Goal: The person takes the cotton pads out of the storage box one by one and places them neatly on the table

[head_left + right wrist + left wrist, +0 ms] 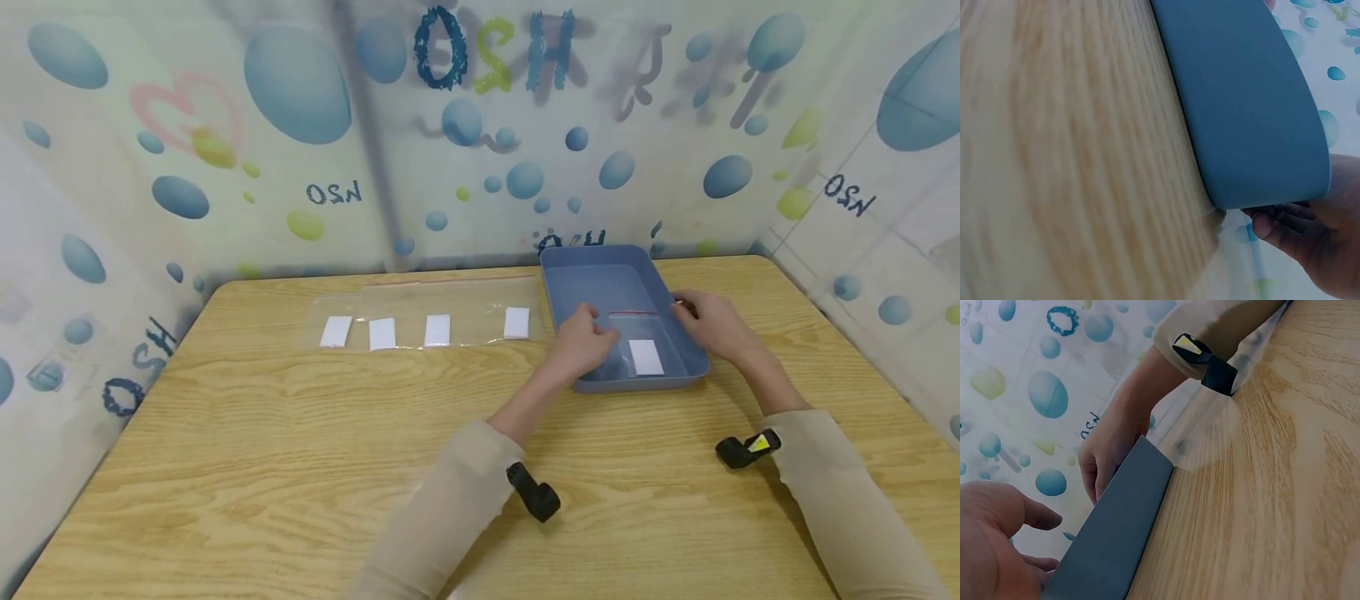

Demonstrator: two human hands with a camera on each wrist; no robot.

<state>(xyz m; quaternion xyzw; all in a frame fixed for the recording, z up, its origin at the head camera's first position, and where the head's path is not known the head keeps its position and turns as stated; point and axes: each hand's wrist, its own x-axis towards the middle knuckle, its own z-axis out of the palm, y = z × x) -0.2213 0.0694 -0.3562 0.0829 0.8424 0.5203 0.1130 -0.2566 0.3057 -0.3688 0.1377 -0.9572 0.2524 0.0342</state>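
Note:
A blue-grey tray (617, 277) stands toward the table's right side. Inside it lies a clear zip-seal bag (626, 329) with a red seal line and a white rectangular piece (646, 357). My left hand (583, 343) is over the tray's left side, thumb and fingers apart, nothing visible between them. At the right rim my right hand (712, 323) holds the tray, fingers curled at its edge. The left wrist view shows this right hand (1110, 450) beyond the tray wall (1116, 525). In the right wrist view, the right hand (1310, 231) is by the tray's corner.
Several clear bags (457, 296), each with a white rectangular piece (437, 330), lie in an overlapping row left of the tray. They sit on a wood-grain table (300, 450). A patterned curtain (480, 192) rises behind the table's back edge.

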